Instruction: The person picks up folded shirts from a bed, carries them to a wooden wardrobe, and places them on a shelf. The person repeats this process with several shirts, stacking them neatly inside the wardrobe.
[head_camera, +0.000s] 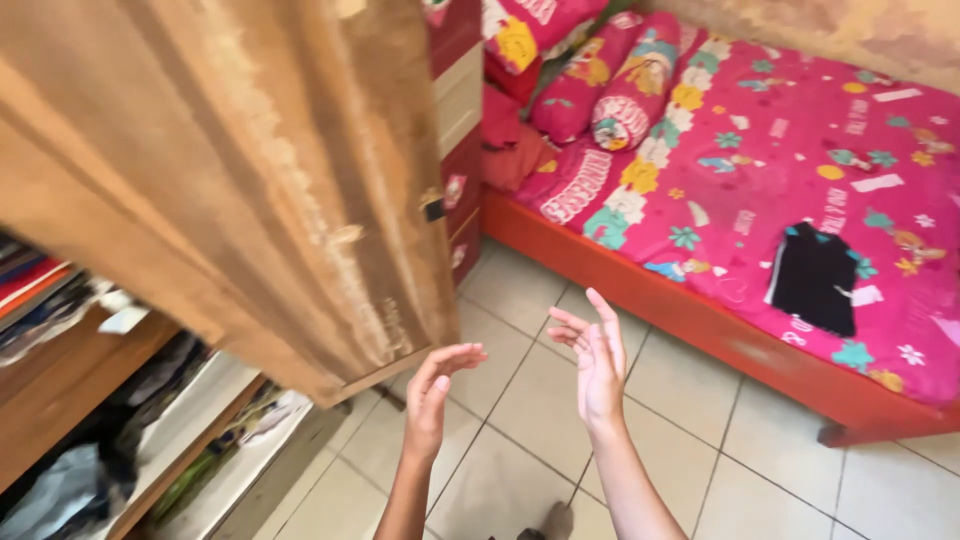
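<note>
The wardrobe door is brown wood with a worn, streaky finish, scuffed pale along its edge, and a small dark metal fitting sits on that edge. The shelves beside it are matt brown wood and hold soft folded cloth. The floor is smooth, pale ceramic tile with a slight sheen and dark grout lines. The bed frame is painted orange-red wood, a little glossy and rubbed in spots. The bedsheet and bolster pillows are printed pink cloth, and the black garment is matt fabric.
</note>
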